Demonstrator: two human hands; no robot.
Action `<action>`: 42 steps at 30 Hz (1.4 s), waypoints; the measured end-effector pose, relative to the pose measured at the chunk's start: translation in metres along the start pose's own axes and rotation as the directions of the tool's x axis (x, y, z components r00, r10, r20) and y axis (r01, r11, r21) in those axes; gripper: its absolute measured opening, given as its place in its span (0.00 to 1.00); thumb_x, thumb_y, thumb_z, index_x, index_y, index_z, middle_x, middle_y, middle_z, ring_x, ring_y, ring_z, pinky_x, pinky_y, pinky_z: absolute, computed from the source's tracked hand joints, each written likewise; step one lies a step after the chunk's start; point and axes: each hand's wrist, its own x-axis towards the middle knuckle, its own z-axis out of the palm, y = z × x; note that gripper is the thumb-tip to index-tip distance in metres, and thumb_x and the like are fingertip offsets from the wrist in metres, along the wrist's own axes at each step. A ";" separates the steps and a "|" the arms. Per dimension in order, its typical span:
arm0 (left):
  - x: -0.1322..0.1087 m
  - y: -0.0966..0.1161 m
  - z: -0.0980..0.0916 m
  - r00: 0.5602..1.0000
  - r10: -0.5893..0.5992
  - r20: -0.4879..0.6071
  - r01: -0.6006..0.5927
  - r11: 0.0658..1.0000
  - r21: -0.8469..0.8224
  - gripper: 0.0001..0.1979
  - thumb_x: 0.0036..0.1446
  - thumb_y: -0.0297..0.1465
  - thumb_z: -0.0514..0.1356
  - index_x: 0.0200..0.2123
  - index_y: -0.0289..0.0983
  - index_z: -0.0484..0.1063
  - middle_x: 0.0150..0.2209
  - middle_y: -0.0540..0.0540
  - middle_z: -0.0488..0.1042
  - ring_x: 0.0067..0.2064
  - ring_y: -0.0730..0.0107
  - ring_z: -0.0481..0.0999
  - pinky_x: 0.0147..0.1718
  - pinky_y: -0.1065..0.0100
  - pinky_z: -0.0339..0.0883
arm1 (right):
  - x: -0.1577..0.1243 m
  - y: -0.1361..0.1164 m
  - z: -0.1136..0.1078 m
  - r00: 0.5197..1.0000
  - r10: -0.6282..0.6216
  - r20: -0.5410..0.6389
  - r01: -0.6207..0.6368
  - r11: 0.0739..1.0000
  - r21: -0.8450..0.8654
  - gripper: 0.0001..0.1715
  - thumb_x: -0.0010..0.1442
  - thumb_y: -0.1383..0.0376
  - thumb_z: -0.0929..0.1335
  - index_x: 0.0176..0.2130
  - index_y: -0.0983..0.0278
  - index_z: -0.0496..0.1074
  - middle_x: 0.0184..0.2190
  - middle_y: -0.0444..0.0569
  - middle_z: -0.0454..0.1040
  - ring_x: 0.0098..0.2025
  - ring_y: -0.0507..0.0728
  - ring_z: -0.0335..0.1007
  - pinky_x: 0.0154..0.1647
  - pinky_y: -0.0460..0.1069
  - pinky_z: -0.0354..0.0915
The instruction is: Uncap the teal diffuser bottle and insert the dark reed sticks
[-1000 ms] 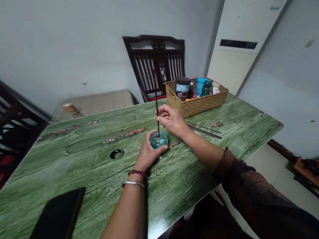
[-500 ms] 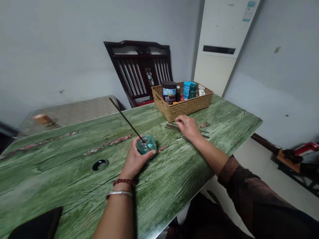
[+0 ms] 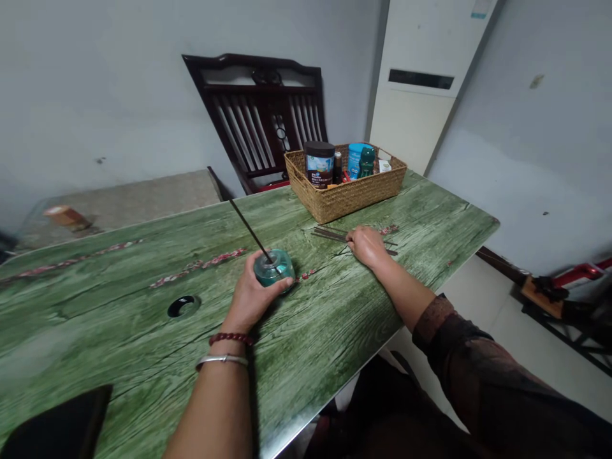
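A small teal glass bottle (image 3: 274, 268) stands on the green table (image 3: 143, 331). My left hand (image 3: 251, 294) is wrapped round its near side. One thin dark stick (image 3: 239, 213) leans out of the bottle's mouth, tilted up and to the left. Several more dark sticks (image 3: 329, 234) lie flat on the table in front of the basket. My right hand (image 3: 367, 246) rests on those sticks with its fingers curled over them; what the fingers pinch is hidden.
A woven basket (image 3: 344, 191) with jars and bottles sits at the table's far side, a dark wooden chair (image 3: 261, 121) behind it. A round hole (image 3: 180, 306) is in the tabletop left of the bottle. A black object (image 3: 52, 427) lies at the near left corner.
My right hand let go of the upright stick, which now leans left in the bottle, and moved right to the loose sticks by the basket. My left hand stayed on the bottle.
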 end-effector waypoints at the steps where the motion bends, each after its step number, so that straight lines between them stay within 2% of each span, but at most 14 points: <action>1: 0.000 0.001 0.000 1.000 0.000 0.000 0.000 1.000 -0.002 0.41 0.38 0.46 0.73 0.54 0.44 0.62 0.52 0.40 0.74 0.52 0.48 0.76 0.56 0.44 0.66 | -0.001 0.000 -0.001 1.000 0.000 0.003 0.000 1.000 0.001 0.16 0.66 0.65 0.65 0.47 0.61 0.81 0.46 0.58 0.80 0.49 0.61 0.75 0.45 0.49 0.65; 7: -0.002 0.004 -0.001 1.000 0.000 0.008 0.000 1.000 0.001 0.40 0.39 0.45 0.73 0.54 0.44 0.62 0.51 0.41 0.75 0.51 0.50 0.77 0.55 0.45 0.67 | -0.002 0.002 -0.004 1.000 -0.014 -0.015 0.015 0.999 0.046 0.14 0.66 0.62 0.66 0.45 0.60 0.80 0.46 0.54 0.81 0.48 0.60 0.76 0.44 0.48 0.64; 14: 0.000 -0.002 0.000 0.999 0.033 0.007 -0.033 0.999 -0.005 0.41 0.39 0.45 0.74 0.55 0.44 0.62 0.50 0.41 0.76 0.50 0.50 0.77 0.54 0.46 0.68 | -0.003 0.003 -0.001 0.997 0.002 0.071 -0.005 0.999 0.035 0.14 0.65 0.64 0.65 0.41 0.63 0.80 0.43 0.58 0.82 0.45 0.61 0.78 0.42 0.49 0.63; 16: 0.000 -0.005 0.001 0.999 0.046 0.016 -0.046 0.999 -0.014 0.41 0.39 0.45 0.74 0.55 0.43 0.62 0.50 0.41 0.76 0.50 0.50 0.77 0.55 0.46 0.68 | -0.004 0.002 -0.004 0.999 -0.014 0.050 0.010 0.997 0.081 0.14 0.65 0.65 0.65 0.40 0.64 0.80 0.41 0.58 0.82 0.44 0.61 0.78 0.42 0.49 0.63; 18: 0.000 -0.006 0.001 0.998 0.056 0.025 -0.055 0.998 -0.026 0.42 0.40 0.45 0.74 0.56 0.43 0.62 0.50 0.41 0.76 0.51 0.50 0.77 0.55 0.46 0.68 | -0.004 -0.001 -0.012 0.999 -0.044 -0.014 0.046 0.975 0.218 0.11 0.64 0.65 0.66 0.38 0.64 0.79 0.37 0.54 0.82 0.41 0.59 0.77 0.41 0.48 0.63; 20: 0.000 -0.008 0.002 0.998 0.059 0.025 -0.058 0.998 -0.028 0.42 0.40 0.46 0.74 0.57 0.42 0.62 0.52 0.40 0.75 0.53 0.50 0.77 0.56 0.47 0.67 | -0.002 -0.006 -0.025 0.989 -0.059 -0.137 0.113 0.896 0.430 0.08 0.61 0.64 0.68 0.37 0.64 0.78 0.34 0.50 0.81 0.37 0.56 0.76 0.41 0.48 0.64; 21: 0.000 -0.008 0.002 0.998 0.059 0.020 -0.059 0.998 -0.025 0.43 0.40 0.46 0.73 0.57 0.42 0.62 0.52 0.39 0.75 0.53 0.49 0.76 0.57 0.47 0.67 | 0.000 -0.010 -0.034 0.978 -0.052 -0.202 0.157 0.824 0.544 0.07 0.60 0.64 0.68 0.37 0.64 0.77 0.33 0.48 0.80 0.36 0.55 0.75 0.40 0.47 0.65; 24: 0.000 -0.007 0.002 0.998 0.067 0.004 -0.066 0.998 -0.023 0.42 0.39 0.45 0.74 0.57 0.42 0.62 0.52 0.39 0.75 0.54 0.48 0.76 0.58 0.46 0.66 | 0.004 -0.028 -0.061 0.946 -0.034 -0.323 0.296 0.497 0.816 0.11 0.59 0.61 0.69 0.41 0.63 0.74 0.30 0.44 0.78 0.30 0.52 0.72 0.34 0.46 0.67; 26: -0.001 -0.007 0.002 0.997 0.073 0.003 -0.073 0.997 -0.031 0.42 0.40 0.44 0.74 0.57 0.42 0.63 0.52 0.40 0.75 0.55 0.48 0.76 0.58 0.46 0.66 | 0.005 -0.045 -0.077 0.931 -0.040 -0.362 0.358 0.278 0.891 0.13 0.61 0.58 0.69 0.44 0.61 0.72 0.31 0.43 0.78 0.28 0.50 0.71 0.30 0.45 0.67; 28: -0.001 -0.006 0.002 0.997 0.076 0.008 -0.076 0.996 -0.040 0.41 0.40 0.44 0.73 0.57 0.42 0.63 0.52 0.40 0.75 0.55 0.49 0.76 0.58 0.46 0.66 | 0.007 -0.065 -0.089 0.915 -0.028 -0.402 0.402 0.147 0.904 0.14 0.62 0.55 0.69 0.45 0.59 0.70 0.34 0.43 0.78 0.28 0.49 0.70 0.28 0.44 0.67; 30: -0.002 -0.007 0.003 0.997 0.080 0.015 -0.080 0.996 -0.051 0.42 0.41 0.43 0.73 0.58 0.41 0.62 0.53 0.40 0.75 0.55 0.49 0.76 0.58 0.47 0.66 | 0.010 -0.084 -0.096 0.902 -0.014 -0.432 0.431 0.098 0.897 0.14 0.63 0.54 0.69 0.45 0.58 0.69 0.35 0.43 0.77 0.30 0.48 0.72 0.29 0.44 0.68; 33: -0.001 -0.008 0.003 0.996 0.084 0.014 -0.083 0.995 -0.060 0.42 0.41 0.43 0.73 0.58 0.42 0.62 0.53 0.40 0.75 0.54 0.50 0.76 0.57 0.47 0.66 | 0.017 -0.108 -0.095 0.892 -0.026 -0.452 0.452 0.085 0.888 0.14 0.64 0.52 0.68 0.44 0.57 0.68 0.36 0.43 0.76 0.33 0.49 0.73 0.30 0.44 0.70; 38: -0.002 -0.007 0.003 0.997 0.080 0.010 -0.079 0.996 -0.048 0.41 0.41 0.42 0.74 0.57 0.42 0.62 0.52 0.40 0.75 0.53 0.50 0.77 0.56 0.48 0.67 | 0.031 -0.132 -0.074 0.877 -0.091 -0.472 0.479 0.086 0.874 0.11 0.63 0.55 0.70 0.40 0.58 0.68 0.35 0.42 0.74 0.37 0.50 0.76 0.32 0.44 0.72; 42: -0.003 -0.004 0.002 0.995 0.094 0.009 -0.094 0.994 -0.052 0.42 0.41 0.42 0.73 0.58 0.40 0.63 0.51 0.40 0.75 0.52 0.50 0.77 0.54 0.49 0.68 | 0.035 -0.139 -0.054 0.895 -0.128 -0.427 0.443 0.149 0.884 0.06 0.62 0.62 0.70 0.39 0.59 0.69 0.30 0.40 0.74 0.35 0.51 0.76 0.33 0.45 0.72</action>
